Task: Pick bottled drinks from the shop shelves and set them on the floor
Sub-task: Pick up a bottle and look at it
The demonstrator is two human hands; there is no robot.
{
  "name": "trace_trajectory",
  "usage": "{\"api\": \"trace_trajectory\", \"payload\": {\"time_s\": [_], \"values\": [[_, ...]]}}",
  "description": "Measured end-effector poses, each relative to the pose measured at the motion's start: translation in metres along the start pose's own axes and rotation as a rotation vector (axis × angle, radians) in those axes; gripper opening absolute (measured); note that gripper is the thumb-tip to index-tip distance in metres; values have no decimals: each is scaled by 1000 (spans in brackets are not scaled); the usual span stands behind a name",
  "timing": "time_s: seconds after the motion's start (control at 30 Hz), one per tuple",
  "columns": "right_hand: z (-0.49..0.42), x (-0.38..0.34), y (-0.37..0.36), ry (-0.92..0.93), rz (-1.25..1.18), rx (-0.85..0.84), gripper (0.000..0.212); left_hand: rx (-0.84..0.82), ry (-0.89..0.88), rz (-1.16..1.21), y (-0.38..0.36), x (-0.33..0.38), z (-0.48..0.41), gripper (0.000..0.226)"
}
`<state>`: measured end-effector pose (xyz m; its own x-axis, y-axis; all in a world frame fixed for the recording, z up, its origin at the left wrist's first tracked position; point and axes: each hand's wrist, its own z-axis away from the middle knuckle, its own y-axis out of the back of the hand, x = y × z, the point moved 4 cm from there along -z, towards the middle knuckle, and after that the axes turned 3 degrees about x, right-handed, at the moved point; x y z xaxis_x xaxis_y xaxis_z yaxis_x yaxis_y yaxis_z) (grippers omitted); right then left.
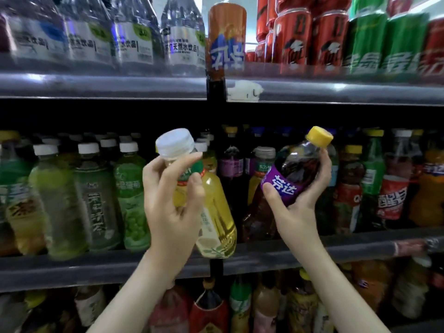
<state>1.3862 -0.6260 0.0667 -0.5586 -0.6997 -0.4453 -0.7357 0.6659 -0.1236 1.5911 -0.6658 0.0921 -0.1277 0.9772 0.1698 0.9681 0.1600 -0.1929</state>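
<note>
My left hand point(171, 200) grips a yellow tea bottle point(216, 219) with a white cap around its upper body, tilted with the cap leaning left. My right hand point(298, 195) grips a dark purple-labelled soda bottle point(292, 169) with a yellow cap, tilted so the cap points up and right. Both bottles are held in front of the middle shelf point(312, 248), clear of the rows behind. The floor is out of view.
The middle shelf holds rows of green tea bottles point(96, 195) at left and mixed sodas point(374, 183) at right. Above, a shelf point(103, 85) carries water bottles and red and green cans. Lower shelves hold several more bottles. A black upright point(216, 92) divides the bays.
</note>
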Motion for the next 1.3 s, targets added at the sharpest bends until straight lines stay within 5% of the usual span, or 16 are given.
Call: {"api": "trace_trajectory", "payload": {"time_s": [0.37, 0.53, 0.7, 0.8, 0.9, 1.0, 1.1, 1.2, 1.3], "values": [[-4, 29, -75, -80, 295, -198, 99, -149, 182, -46, 31, -23, -4, 27], [-18, 43, -79, -126, 779, -145, 98, -158, 171, -49, 35, -28, -2, 29], [-10, 35, -75, -88, 976, -213, 97, -183, 306, 10, 33, -30, 8, 33], [17, 7, -64, -33, 580, -228, 84, -189, 376, 11, 39, -26, 22, 37], [58, -21, -70, -259, 50, -544, 78, -206, 475, -8, 46, -22, 30, 36], [93, -31, -90, -432, -69, -799, 87, -211, 619, 10, 50, -20, 36, 34], [115, -30, -100, -521, -181, -829, 85, -252, 698, -21, 62, -17, 40, 34], [141, -27, -101, -546, -284, -847, 80, -469, 826, 115, 84, -17, 48, 33], [173, -31, -110, -626, -404, -906, 78, -365, 1001, 307, 130, -13, 71, 37]]}}
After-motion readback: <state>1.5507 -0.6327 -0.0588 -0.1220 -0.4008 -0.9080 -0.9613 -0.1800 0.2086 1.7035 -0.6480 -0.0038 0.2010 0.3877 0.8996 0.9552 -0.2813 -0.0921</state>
